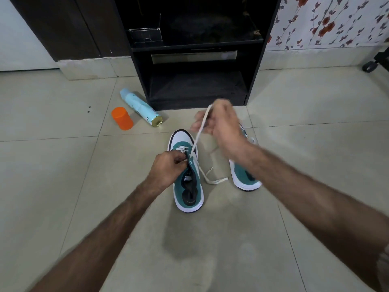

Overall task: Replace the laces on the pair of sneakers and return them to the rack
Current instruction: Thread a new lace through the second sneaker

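I have the teal-and-white left sneaker [188, 178] standing on the pale tiled floor [63, 165], toe pointing away towards the black open shoe rack [195, 60]. My left hand [168, 167] is curled onto the upper near the tongue, pinching it by the lower eyelets to steady it. My right hand [219, 123] is raised above and beyond the shoe, fingers closed round the flat white lace [200, 131], which runs taut from the eyelets up to that hand. The lace's other end lies loose on the floor [212, 178] between the two shoes.

By my reckoning the job is early: only the lowest eyelet rows near the toe carry lace, and the upper rows look bare. The second teal-and-white sneaker [245, 175] stands just to the right, largely hidden behind my right forearm, so I cannot tell whether it is laced. Both shoes have yet to go back on the rack.

For room, the floor around the pair is open towards me and to the right. To the left, well apart from the shoes, a light-blue spray can [140, 106] lies on its side with an orange plastic cap [122, 118] just beside it; neither blocks my pull. The rack's lowest shelf sits straight ahead, near the toes, with its opening facing me.
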